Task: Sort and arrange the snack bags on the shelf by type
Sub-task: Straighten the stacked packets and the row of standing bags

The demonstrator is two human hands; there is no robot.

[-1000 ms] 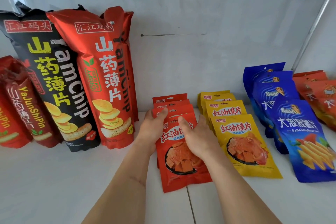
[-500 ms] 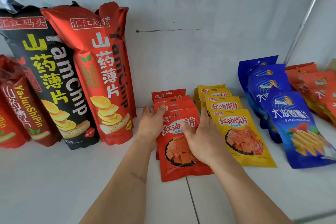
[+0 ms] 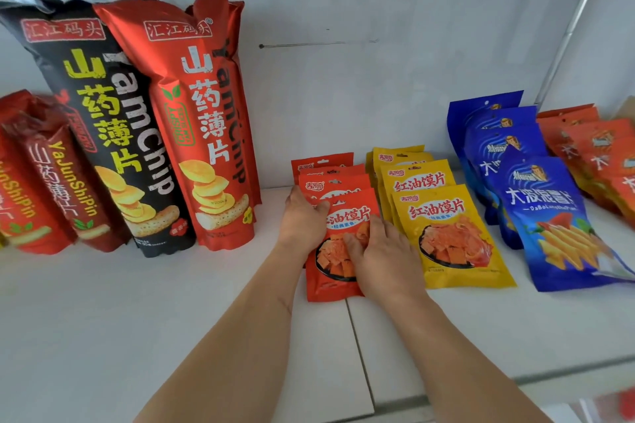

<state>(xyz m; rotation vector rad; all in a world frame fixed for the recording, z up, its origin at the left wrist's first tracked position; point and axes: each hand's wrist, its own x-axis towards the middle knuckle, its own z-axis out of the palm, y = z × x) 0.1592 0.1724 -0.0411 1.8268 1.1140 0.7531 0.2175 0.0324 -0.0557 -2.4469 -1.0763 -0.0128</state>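
- The front red bag lies flat on the white shelf, at the head of a row of overlapping red bags that runs back toward the wall.
- The left hand grips the left edge of the front red bag, thumb curled over its top corner, the other fingers hidden behind it.
- The right hand lies on the lower right of the same bag, fingers loosely curved and pressing on its printed face.
- Just right of the red bags lies a like row of yellow bags, close beside them.
- Further right of the red bags come blue bags, then orange bags at the frame's edge.
- Left of the red bags stand a tall red chip bag and a tall black chip bag, upright against the wall.
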